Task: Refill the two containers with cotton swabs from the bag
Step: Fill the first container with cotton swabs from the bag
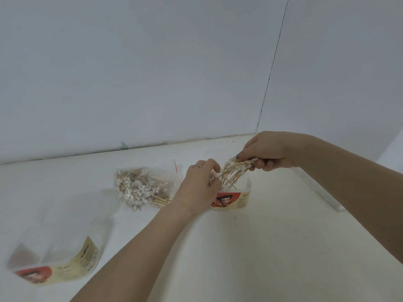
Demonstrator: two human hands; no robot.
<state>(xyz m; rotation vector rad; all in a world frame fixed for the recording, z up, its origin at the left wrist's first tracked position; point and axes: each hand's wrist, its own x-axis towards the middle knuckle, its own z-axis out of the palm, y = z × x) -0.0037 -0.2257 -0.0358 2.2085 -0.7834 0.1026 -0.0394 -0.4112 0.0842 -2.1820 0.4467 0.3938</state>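
Head view: both hands (201, 179) (267, 150) pinch swabs (234, 171) above container (236, 198).

The far container (236, 198) is half covered by the left hand (199, 182) (its label partly unseen); both forearms are cut off.

bag (141, 188): clear glossy plastic | swabs (234, 168): wooden sticks | table (261, 247): matt white

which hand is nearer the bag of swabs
Left. The left hand is just right of the bag, over the container; the right hand is farther right, holding a bunch of swabs.
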